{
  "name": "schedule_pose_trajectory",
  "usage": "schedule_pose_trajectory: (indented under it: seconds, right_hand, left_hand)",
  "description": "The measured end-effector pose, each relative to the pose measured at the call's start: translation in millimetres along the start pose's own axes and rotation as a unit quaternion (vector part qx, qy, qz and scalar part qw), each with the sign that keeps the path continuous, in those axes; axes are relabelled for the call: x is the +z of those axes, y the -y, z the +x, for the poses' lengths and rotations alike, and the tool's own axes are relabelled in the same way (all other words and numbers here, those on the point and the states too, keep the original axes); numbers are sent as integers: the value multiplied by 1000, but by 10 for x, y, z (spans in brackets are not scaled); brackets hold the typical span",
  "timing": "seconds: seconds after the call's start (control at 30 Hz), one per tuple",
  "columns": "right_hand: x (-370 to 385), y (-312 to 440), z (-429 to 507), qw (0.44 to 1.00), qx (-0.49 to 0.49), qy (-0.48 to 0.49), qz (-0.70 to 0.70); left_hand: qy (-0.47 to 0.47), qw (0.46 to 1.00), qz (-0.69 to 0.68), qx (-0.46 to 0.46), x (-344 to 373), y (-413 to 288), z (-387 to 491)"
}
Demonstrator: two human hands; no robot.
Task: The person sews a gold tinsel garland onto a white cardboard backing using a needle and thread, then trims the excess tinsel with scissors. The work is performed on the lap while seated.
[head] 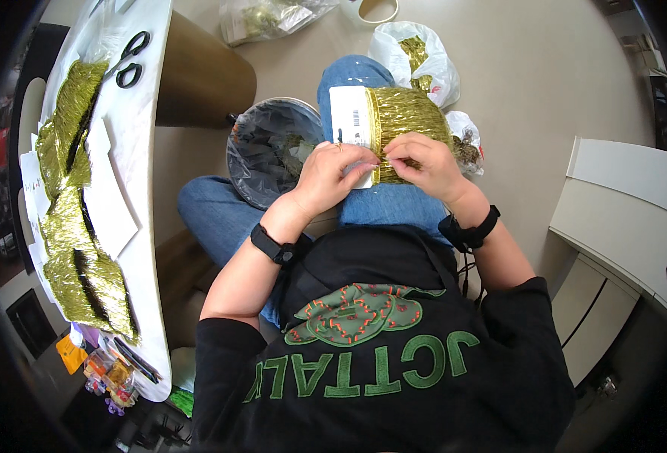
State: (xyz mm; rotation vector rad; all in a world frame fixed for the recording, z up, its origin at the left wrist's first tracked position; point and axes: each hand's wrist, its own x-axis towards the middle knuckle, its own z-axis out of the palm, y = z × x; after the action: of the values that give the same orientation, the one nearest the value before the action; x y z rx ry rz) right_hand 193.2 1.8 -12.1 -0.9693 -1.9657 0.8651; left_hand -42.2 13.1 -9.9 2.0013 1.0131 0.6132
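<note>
Across my knee lies a bundle of gold tinsel fringe [415,113], its braided band running beside a white printed card [349,113]. My left hand [333,170] rests over the lower part of the card, thumb and forefinger closed at the band. Just right of it, my right hand [424,164] has its thumb and forefinger pinched together over the upper strands by the band. The fingertips of both hands nearly meet. What the right fingertips pinch is too small to tell, though it appears to be a strand at the band.
A lined waste bin [248,164] with scraps stands left of my knee. White plastic bags [446,68] with gold fringe and tangled strands lie on the floor at right. On the marble-look table [135,226] at left are more fringe bundles [79,226] and black-handled scissors [128,73].
</note>
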Motion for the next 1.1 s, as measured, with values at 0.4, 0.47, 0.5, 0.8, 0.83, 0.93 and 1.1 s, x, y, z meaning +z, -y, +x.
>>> schedule_pose_trajectory:
  seconds: [0.4,0.47,0.5,0.8,0.83,0.93,1.1]
  right_hand:
    - [52,48,-53,999,-42,-19,-21]
    - [21,62,-36,996,-61,-8,-56]
    - [5,70,-25,995,-73,-1,-75]
    - [-72,111,37,980,-98,55,-164]
    - [-75,107,42,980,-98,57,-166]
    - [-79,104,48,978,-108,58,-171]
    - [-81,121,66,976,-108,77,-175]
  left_hand:
    - [3,996,-12,-94,-24,-277,74]
    - [9,995,-4,-95,-23,-279,79]
    - [5,996,-2,-85,-19,-275,81]
    - [13,997,21,-72,-15,-257,91]
    - [15,997,19,-75,-19,-261,91]
    - [15,997,20,-74,-26,-271,97]
    - [26,996,28,-80,-41,-278,109]
